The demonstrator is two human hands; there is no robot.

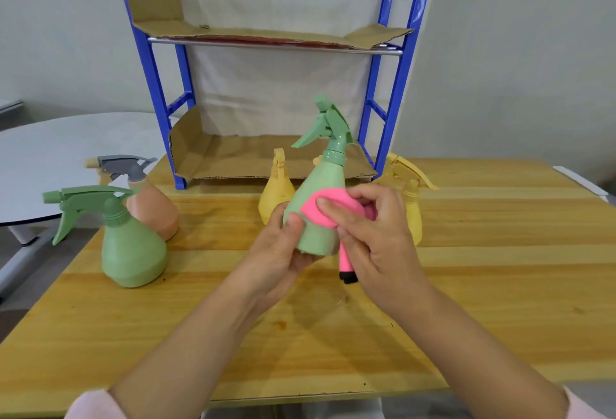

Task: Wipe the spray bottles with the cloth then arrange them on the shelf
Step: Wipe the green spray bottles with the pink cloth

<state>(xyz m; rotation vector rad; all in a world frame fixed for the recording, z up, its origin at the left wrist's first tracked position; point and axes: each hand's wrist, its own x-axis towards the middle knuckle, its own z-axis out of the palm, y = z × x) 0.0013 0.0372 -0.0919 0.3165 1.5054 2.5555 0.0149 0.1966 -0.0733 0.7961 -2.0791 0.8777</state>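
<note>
Your wooden table [500, 285] carries a blue shelf [156, 85] lined with cardboard [266, 158]. A green bottle [133, 252] and a peach bottle [153, 210] stand at your left, two yellow bottles [275, 195] [412, 195] just before the shelf.

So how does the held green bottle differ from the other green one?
The held green bottle is lifted and tilted; the left green bottle stands upright on the table. The left hand grips the held one while the right hand presses the pink cloth on it; the other is untouched. Same colour and shape.
</note>
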